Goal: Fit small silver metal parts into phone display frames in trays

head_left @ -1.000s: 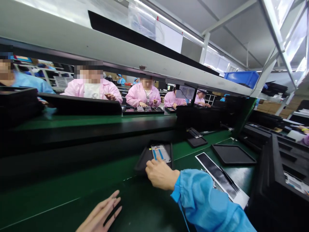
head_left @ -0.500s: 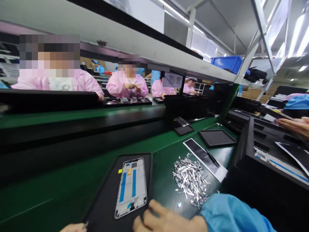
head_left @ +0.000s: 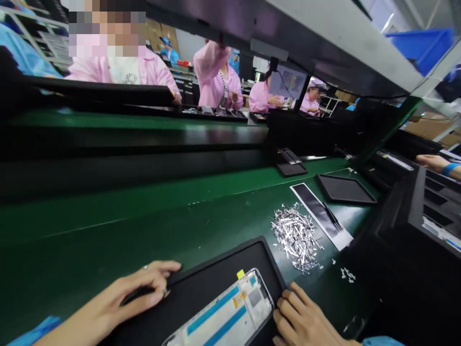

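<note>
A shallow black tray (head_left: 219, 269) lies at an angle in front of me. In it rests a silver phone frame (head_left: 219, 322) with blue strips, an orange piece and a yellow tab; its lower end is cut off by the view. My left hand (head_left: 144, 290) is at the tray's left corner, index finger stretched along the rim and thumb on the inner side. Along the right rim, my right hand (head_left: 302, 315) has its fingers bent over the edge, close beside the phone frame. Neither hand covers the frame.
Right of the tray is a pile of small silver strips (head_left: 295, 235). Beyond it, black tweezers (head_left: 332, 216) lie on a white-edged black sheet (head_left: 313, 206). Another black tray (head_left: 345, 189) sits behind. A dark box (head_left: 406, 230) borders the right; co-workers in pink sit opposite.
The tray with the phone frame has turned clockwise and shifted right. My left hand has come further into view at its corner, and my right hand now lies at its right rim.
</note>
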### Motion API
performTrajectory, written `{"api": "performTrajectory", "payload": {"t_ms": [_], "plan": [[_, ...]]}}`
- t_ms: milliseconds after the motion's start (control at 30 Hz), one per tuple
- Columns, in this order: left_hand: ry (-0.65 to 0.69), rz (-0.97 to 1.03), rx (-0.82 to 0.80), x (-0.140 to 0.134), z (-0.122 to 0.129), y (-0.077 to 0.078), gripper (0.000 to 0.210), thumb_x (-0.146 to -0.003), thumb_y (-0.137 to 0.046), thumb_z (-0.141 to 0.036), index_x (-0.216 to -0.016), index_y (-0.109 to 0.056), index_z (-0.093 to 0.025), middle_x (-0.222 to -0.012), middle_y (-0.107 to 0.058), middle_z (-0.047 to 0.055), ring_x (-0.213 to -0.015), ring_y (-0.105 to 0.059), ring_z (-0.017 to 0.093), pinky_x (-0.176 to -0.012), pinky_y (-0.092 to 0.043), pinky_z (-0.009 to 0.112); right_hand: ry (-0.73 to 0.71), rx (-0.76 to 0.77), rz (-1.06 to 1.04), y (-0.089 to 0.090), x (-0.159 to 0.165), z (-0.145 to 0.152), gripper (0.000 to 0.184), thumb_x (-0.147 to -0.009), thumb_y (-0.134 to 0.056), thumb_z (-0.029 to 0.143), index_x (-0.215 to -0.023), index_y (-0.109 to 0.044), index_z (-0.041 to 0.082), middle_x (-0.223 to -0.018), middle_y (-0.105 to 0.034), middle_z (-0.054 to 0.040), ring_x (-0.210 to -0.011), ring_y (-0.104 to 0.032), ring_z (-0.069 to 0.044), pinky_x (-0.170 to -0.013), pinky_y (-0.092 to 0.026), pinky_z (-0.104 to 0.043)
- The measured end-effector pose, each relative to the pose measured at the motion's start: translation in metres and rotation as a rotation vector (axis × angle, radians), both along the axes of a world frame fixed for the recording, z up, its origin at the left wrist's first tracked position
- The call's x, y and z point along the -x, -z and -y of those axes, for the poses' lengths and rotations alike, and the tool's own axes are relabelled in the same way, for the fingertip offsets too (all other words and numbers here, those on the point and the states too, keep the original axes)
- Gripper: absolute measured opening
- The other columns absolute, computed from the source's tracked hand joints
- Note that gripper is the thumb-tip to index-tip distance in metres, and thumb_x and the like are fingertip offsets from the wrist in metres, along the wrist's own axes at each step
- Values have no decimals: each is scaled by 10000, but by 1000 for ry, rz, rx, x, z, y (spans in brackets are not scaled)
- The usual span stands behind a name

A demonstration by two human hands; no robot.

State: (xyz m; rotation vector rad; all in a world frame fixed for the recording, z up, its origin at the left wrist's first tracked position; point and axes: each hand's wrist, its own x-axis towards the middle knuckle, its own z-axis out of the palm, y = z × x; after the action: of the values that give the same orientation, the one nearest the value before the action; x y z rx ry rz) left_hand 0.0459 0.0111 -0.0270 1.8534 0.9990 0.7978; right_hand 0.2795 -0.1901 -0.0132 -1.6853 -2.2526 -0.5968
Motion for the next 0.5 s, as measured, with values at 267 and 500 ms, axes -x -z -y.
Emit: {"api": "performTrajectory", "payload": {"t_ms": [267, 500], "plan": [[233, -207, -189, -39, 32, -48, 271, -739, -498, -475, -668, -626, -247, -652, -613, 7, -686, -562, 184, -646, -439, 235, -65, -16, -97, 8, 13, 11, 295, -845, -324, 83, -637, -509, 179, -532, -476, 30, -524, -456, -108, -838, -391, -284], [339, -276, -425, -54, 40, -42, 213, -803, -423, -323, -703, -596, -250, -734, -625, -11, -688, -565, 158, -675, -407, 247, -95, 342, -99, -23, 5, -16, 347, -840, -429, 360, -1091, -493, 128, -1122, -553, -99, -1017, -498, -246, -882, -390, -395]]}}
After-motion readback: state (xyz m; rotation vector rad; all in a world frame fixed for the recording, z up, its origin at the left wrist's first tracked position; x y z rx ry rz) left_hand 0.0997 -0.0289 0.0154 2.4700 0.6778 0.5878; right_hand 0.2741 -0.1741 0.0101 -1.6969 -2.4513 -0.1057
